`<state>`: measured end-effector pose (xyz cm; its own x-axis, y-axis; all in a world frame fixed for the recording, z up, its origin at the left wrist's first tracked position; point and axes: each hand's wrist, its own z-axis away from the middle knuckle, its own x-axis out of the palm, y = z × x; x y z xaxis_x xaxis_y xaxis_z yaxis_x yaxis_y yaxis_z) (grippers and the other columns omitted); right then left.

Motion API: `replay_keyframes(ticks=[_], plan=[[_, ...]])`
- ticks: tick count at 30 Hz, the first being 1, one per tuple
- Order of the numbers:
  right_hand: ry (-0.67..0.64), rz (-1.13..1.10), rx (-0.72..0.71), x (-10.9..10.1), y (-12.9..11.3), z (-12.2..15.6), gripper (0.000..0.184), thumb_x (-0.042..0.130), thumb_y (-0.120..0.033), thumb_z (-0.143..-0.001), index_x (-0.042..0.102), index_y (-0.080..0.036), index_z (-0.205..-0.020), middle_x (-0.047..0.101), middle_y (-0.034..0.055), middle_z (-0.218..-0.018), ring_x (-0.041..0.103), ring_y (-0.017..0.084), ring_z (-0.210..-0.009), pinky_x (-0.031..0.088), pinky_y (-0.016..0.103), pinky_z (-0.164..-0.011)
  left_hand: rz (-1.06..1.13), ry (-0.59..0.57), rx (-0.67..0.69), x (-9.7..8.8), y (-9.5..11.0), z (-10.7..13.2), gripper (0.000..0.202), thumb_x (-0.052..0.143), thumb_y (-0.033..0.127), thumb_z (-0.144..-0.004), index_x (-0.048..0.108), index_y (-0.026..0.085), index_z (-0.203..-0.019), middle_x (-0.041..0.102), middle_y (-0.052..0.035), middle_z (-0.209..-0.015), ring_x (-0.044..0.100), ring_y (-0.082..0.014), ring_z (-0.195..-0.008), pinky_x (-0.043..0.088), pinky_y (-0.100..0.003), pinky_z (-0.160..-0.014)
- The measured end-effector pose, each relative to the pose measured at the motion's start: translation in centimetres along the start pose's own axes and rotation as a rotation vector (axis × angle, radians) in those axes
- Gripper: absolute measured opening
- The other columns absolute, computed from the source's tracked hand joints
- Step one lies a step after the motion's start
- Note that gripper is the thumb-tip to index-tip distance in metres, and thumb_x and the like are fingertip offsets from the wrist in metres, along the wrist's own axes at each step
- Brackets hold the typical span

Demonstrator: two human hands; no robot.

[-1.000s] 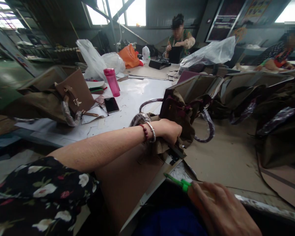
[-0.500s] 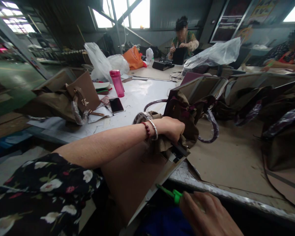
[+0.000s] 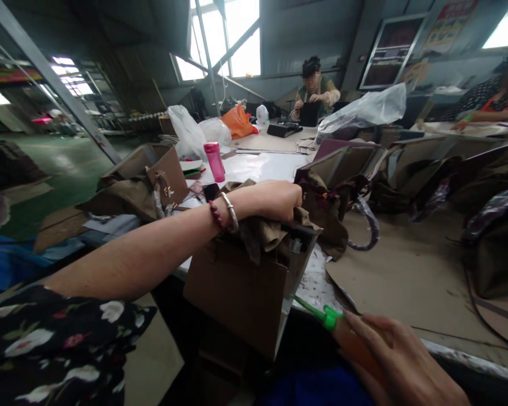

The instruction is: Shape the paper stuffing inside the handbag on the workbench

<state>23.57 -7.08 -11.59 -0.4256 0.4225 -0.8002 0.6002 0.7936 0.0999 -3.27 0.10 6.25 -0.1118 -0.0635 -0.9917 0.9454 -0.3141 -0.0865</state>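
My left hand (image 3: 275, 202), at the end of an outstretched arm, is closed on the bunched olive fabric of a brown handbag (image 3: 237, 293). The bag's flat brown panel hangs tilted over the table's front edge, with a pale strip along its side edge. In my right hand (image 3: 415, 361), low at the right, is a glue bottle (image 3: 355, 341) with an amber body and a long green nozzle. The nozzle tip points at the bag's side edge; whether it touches I cannot tell. My left fingertips are hidden behind the fabric.
Another brown handbag (image 3: 169, 175) stands at the left, near a pink bottle (image 3: 214, 162). Several dark bags with plastic-wrapped handles (image 3: 366, 225) line the right side. Clear plastic bags (image 3: 368, 110) lie farther back. Two other people sit across the tables.
The handbag in my left hand has turned, showing more of its brown panel. My right hand has shifted with the glue bottle, whose amber body now shows. The view has tilted up.
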Motion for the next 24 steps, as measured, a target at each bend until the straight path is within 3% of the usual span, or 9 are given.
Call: replay_keyframes(ticks=[5, 11, 15, 24], plan=[[-0.004, 0.078, 0.005, -0.3, 0.8, -0.4, 0.037, 0.038, -0.037, -0.091, 0.051, -0.018, -0.121, 0.058, 0.0120, -0.099, 0.063, 0.019, -0.083, 0.055, 0.025, -0.064, -0.089, 0.088, -0.020, -2.0, 0.2, 1.5, 0.020, 0.066, 0.034, -0.070, 0.070, 0.019, -0.082, 0.063, -0.0038, -0.065, 0.049, -0.0160, -0.055, 0.028, -0.027, -0.051], [0.000, 0.164, 0.031, 0.2, 1.7, -0.1, 0.038, 0.040, -0.039, -0.091, 0.050, -0.019, -0.122, 0.056, 0.0122, -0.102, 0.060, 0.021, -0.086, 0.054, 0.028, -0.067, -0.223, 0.203, 0.009, -2.7, -0.2, 1.9, 0.020, 0.062, 0.038, -0.073, 0.070, 0.022, -0.082, 0.064, -0.0030, -0.068, 0.050, -0.0158, -0.059, 0.027, -0.026, -0.052], [0.005, 0.192, 0.027, 0.7, 1.9, -0.4, 0.036, 0.039, -0.036, -0.092, 0.052, -0.019, -0.120, 0.056, 0.0114, -0.101, 0.059, 0.021, -0.086, 0.052, 0.026, -0.062, -0.235, 0.184, 0.019, -2.6, 0.2, 2.4, 0.015, 0.059, 0.034, -0.076, 0.069, 0.022, -0.080, 0.062, -0.0008, -0.066, 0.046, -0.0132, -0.055, 0.025, -0.025, -0.050], [0.042, 0.214, -0.015, 1.3, 1.9, -2.9, 0.030, 0.039, -0.026, -0.092, 0.055, -0.016, -0.115, 0.056, 0.0116, -0.100, 0.055, 0.024, -0.088, 0.048, 0.032, -0.069, -0.276, 0.164, 0.018, -2.0, 0.1, 2.2, 0.018, 0.059, 0.037, -0.078, 0.069, 0.022, -0.083, 0.063, -0.0019, -0.069, 0.050, -0.0149, -0.059, 0.026, -0.025, -0.052]])
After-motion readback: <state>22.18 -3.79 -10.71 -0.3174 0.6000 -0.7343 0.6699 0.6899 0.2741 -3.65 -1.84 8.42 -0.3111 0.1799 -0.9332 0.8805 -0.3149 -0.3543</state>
